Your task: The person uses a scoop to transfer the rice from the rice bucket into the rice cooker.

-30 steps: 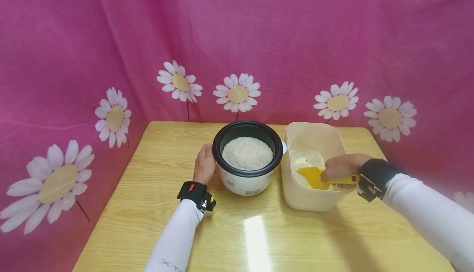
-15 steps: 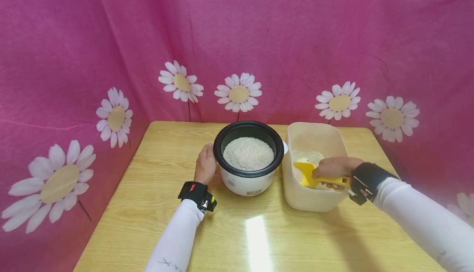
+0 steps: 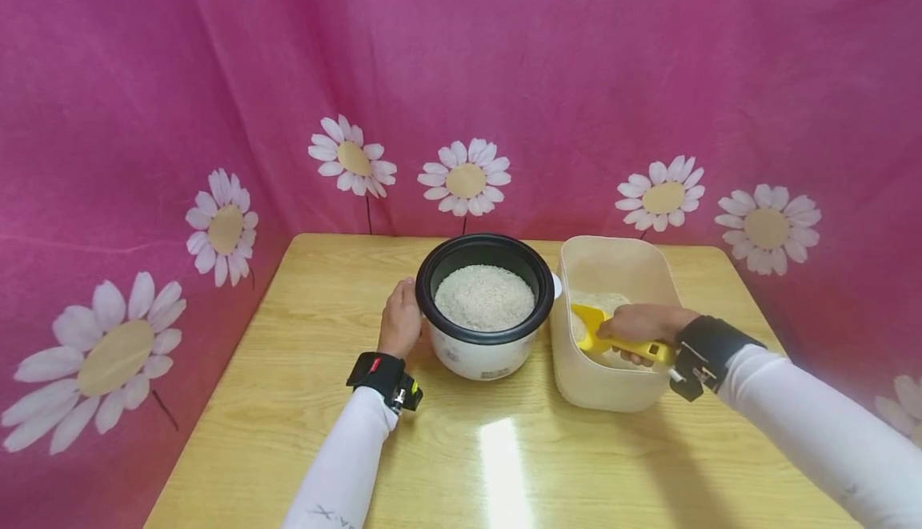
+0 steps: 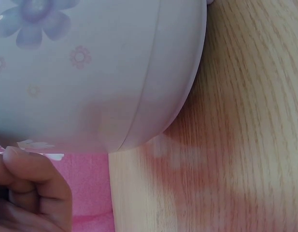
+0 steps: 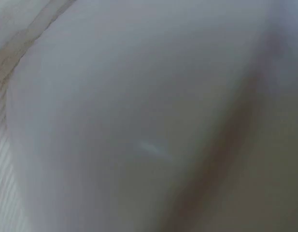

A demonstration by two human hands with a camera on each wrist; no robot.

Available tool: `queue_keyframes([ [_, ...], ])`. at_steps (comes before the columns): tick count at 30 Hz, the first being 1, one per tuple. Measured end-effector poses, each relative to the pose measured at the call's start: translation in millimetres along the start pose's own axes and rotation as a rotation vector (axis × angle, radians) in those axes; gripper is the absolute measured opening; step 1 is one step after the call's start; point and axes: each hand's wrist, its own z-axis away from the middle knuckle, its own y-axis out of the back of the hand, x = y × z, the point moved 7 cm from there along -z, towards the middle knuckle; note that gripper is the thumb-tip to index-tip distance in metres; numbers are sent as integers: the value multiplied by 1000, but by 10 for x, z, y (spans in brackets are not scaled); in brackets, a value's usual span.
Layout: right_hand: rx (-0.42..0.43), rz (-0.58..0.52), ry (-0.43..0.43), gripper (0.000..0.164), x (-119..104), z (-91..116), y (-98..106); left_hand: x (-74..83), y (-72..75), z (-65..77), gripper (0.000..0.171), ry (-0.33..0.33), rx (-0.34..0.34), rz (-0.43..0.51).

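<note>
A white rice cooker [image 3: 481,361] with a black rim stands mid-table, a mound of white rice [image 3: 484,297] inside its pot. My left hand [image 3: 400,319] holds the cooker at its left side; in the left wrist view its curled fingers [image 4: 35,179] meet the flowered cooker body [image 4: 100,82] at the edge. To the cooker's right is a cream plastic bin [image 3: 612,389] with more rice [image 3: 607,300] in it. Inside the bin my right hand [image 3: 641,324] grips a yellow scoop [image 3: 592,324] by its handle, with rice in the scoop. The right wrist view is blurred.
The wooden table [image 3: 302,449] reaches back to a pink curtain [image 3: 504,49] printed with daisies, which also hangs at both sides. A white side handle [image 3: 558,286] of the cooker sits close against the bin wall.
My right hand has moved left within the bin, and rice now shows in the scoop, which is nearer the bin's left wall. The left hand stays at the cooker.
</note>
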Motion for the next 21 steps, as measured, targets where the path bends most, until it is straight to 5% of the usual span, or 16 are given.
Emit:
queue_keyframes([
  [21,-98,71,-49,30,-150,-41,156,7,10,-7,55,14,23,2],
])
